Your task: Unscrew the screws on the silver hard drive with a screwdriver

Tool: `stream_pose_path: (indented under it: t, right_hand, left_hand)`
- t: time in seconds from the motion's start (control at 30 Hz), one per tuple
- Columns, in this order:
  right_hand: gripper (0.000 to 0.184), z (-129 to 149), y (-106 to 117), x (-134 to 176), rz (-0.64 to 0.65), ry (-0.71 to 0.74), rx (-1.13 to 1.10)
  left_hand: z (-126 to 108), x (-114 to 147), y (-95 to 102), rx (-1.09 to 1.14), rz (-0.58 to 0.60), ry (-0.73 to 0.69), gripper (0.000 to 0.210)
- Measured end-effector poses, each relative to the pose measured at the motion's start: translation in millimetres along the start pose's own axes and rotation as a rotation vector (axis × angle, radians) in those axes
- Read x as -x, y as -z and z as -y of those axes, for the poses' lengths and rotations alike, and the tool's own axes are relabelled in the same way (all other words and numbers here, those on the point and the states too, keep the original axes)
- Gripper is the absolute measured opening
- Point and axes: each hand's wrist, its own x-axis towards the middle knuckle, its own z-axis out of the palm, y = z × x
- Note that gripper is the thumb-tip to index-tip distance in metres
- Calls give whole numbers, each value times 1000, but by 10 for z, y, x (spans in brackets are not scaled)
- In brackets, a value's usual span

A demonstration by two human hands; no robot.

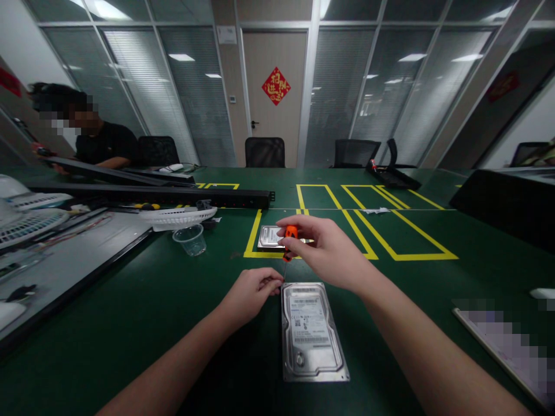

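Observation:
A silver hard drive [310,326] with a white label lies flat on the green table in front of me. My right hand [325,248] is closed around the orange and black handle of a screwdriver [291,232], held upright. Its thin shaft points down to the drive's far left corner. At that same corner my left hand [251,292] has its thumb and fingers pinched together, close to the screwdriver's tip. What they hold, if anything, is hidden. Behind my right hand, a second hard drive [267,236] rests inside a yellow taped rectangle and is partly covered.
A clear plastic cup [191,240] and a white slotted tray [180,216] stand to the left, by a large grey panel [95,254]. Long black bars [173,195] lie behind them. A person [95,130] sits at far left. A black case [507,202] is on the right.

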Motion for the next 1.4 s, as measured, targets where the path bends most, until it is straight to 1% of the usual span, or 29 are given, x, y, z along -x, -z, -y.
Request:
stream_pose_path:
  t: [0.4,0.6,0.87,1.03,1.1,1.23,1.33,1.4]
  right_hand:
    - [27,-12,-35,-12,24,-12,1]
    - [25,-5,-39,-9,18,-3,19]
    - [21,-55,-31,-15,-8,41,62]
    - [16,-113,-61,-5,-45,79,114]
    - [14,-123,-78,-7,-41,82,81]
    - [21,-107,-80,-19,26,62,-40]
    - [30,-81,-50,-23,94,-6,-85]
    - [34,-64,-40,-21,107,-32,-83]
  left_hand:
    - [23,-16,-14,-6,-19,-14,16]
    - [-9,-12,-9,-42,-25,2,17]
    - [47,-8,9,34,11,9,18]
    - [-9,7,35,55,41,32,14]
    - [-36,6,45,47,46,47,14]
    - [-46,-4,58,27,53,64,14]
    - [-15,-11,61,35,67,59,16]
    - [5,-14,62,42,75,59,17]
